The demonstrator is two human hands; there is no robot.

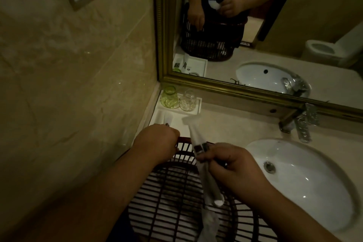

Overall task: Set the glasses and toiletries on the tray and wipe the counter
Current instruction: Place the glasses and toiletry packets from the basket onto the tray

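Note:
A white tray (197, 107) sits in the counter's far left corner, against the wall and under the mirror. On its back part stand a green glass (169, 98) and a clear glass (188, 100), side by side and upside down. My right hand (229, 165) is shut on a white wrapped toiletry packet (196, 135) with a dark label, held above the basket and pointing toward the tray. My left hand (157, 143) grips the rim of a dark slatted basket (176, 198) on the counter in front of me.
A white oval sink (306, 180) lies to the right, with a metal faucet (300, 122) behind it. A gold-framed mirror (216, 84) runs along the back. The tiled wall (68, 84) closes the left side. Beige counter (231, 124) lies between tray and sink.

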